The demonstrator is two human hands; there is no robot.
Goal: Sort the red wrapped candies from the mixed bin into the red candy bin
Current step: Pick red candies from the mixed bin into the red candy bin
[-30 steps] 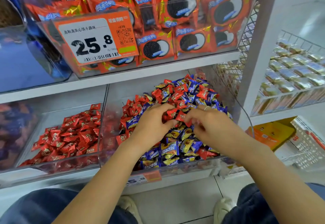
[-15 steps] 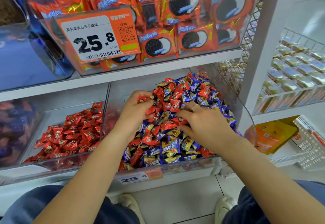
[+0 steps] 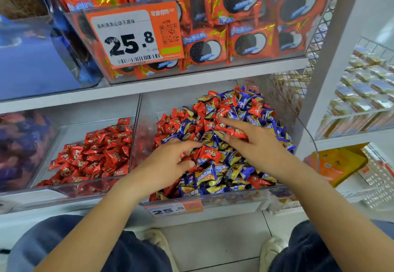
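Note:
The mixed bin [image 3: 232, 199] on the lower shelf holds a heap of red and blue-gold wrapped candies [image 3: 215, 122]. Left of it, the red candy bin [image 3: 70, 132] holds several red wrapped candies [image 3: 96, 154]. My left hand [image 3: 168, 165] lies on the front left of the heap, its fingers curled round red wrappers that show between them. Higher on the heap, my right hand [image 3: 255, 143] has its fingers spread and pinches a red candy [image 3: 239, 132] between forefinger and thumb. A loose red candy [image 3: 210, 154] lies between the hands.
Above, a clear bin of orange cookie packs [image 3: 213, 43] carries a 25.8 price tag [image 3: 132, 37] and overhangs the shelf. A white upright [image 3: 332, 69] and a wire rack with boxed goods [image 3: 366, 84] stand at the right. My knees and shoes are below.
My left hand has come down from the heap's upper left to its front left. My right hand has slid up the heap and spread its fingers.

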